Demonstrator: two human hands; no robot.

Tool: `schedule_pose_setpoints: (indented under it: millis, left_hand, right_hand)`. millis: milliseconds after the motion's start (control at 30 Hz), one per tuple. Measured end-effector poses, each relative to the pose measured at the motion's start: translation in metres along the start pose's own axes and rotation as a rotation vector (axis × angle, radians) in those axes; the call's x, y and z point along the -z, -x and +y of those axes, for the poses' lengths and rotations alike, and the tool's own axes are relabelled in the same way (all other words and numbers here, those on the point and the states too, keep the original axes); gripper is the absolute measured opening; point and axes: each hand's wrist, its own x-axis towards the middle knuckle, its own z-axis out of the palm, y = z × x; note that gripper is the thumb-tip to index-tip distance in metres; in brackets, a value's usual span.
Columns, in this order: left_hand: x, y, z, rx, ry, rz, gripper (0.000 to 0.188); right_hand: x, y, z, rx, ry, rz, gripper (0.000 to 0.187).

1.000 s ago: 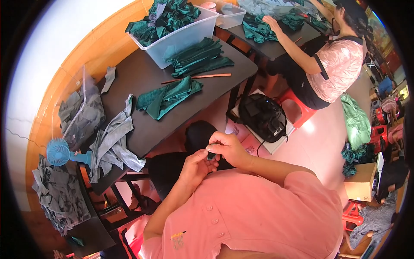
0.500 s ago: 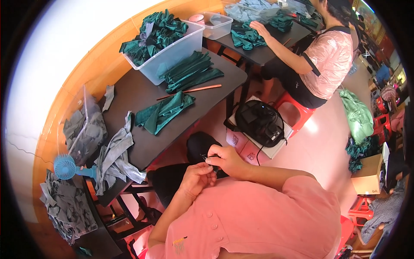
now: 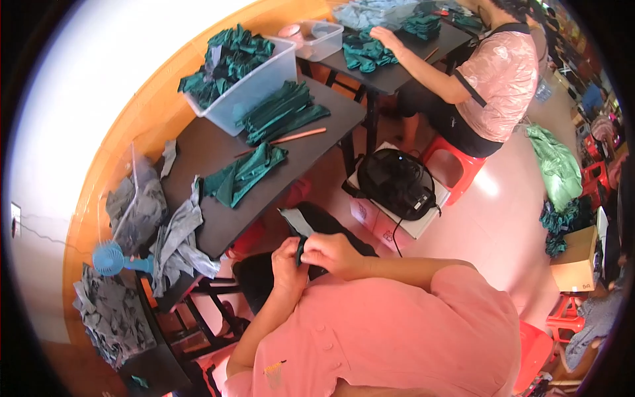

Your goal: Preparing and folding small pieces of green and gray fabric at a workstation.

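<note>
Cloth strip (image 3: 296, 221), one, dark green with a paler grey-green face: at the centre of the frame, held between the hands, one end standing up above the fingers. Left hand (image 3: 286, 264): fingers closed on the strip. Right hand (image 3: 331, 255): fingers bent and pinching the same strip, just beside the left.

Worktop (image 3: 188, 152), dark, left of centre, bearing:
- Green velvet piece (image 3: 245, 175), folded, lying flat near the front edge.
- Stick (image 3: 299, 135), reddish-brown, thin, lying between the velvet piece and the stack.
- Stack of green cloth (image 3: 281, 112), pleated, just beside the bin.
- Plastic bin (image 3: 264, 89), translucent, heaped above its rim with green cloth (image 3: 228, 63).
- Grey cloth pieces (image 3: 178, 241), loosely overlapped at the near left end.
- Fan (image 3: 108, 258), small, blue, beside the grey pieces.

Lower left: heap of grey strips (image 3: 112, 314).

Right of centre: black bag (image 3: 397, 185) lying on a box.

Upper right: co-worker (image 3: 499, 86) seated on a red stool (image 3: 456, 165), one hand on green cloth.
</note>
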Motion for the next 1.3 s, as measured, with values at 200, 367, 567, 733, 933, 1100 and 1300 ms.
schedule_pose_setpoints:
  millis: [200,367,567,733,933,1100,1300]
  left_hand:
    - [-0.004,-0.010,0.021,0.464,0.853,0.219,0.006]
    - [-0.005,-0.007,0.018,0.352,0.796,0.215,0.007]
    - [0.008,-0.005,0.016,0.363,0.774,0.033,0.017]
    - [0.017,-0.003,0.016,0.130,0.661,-0.033,0.029]
    - [0.020,-0.018,0.012,0.280,0.731,0.349,0.023]
    - [0.035,-0.024,0.016,0.367,0.981,0.447,0.021]
    - [0.033,-0.011,0.001,0.102,0.648,0.424,0.018]
  right_hand:
    - [0.017,-0.004,-0.011,-0.255,-0.005,0.009,0.026]
    - [0.006,-0.005,0.004,-0.255,-0.156,0.098,0.017]
    - [0.019,-0.019,0.004,-0.531,-0.469,0.088,0.019]
    - [0.020,-0.028,-0.010,-0.594,-0.480,0.015,0.021]
    - [-0.006,-0.036,-0.025,-0.172,-0.049,-0.052,0.018]
    - [-0.020,-0.049,-0.028,-0.197,-0.123,-0.027,0.018]
    - [-0.027,-0.049,-0.026,-0.143,-0.092,-0.127,0.018]
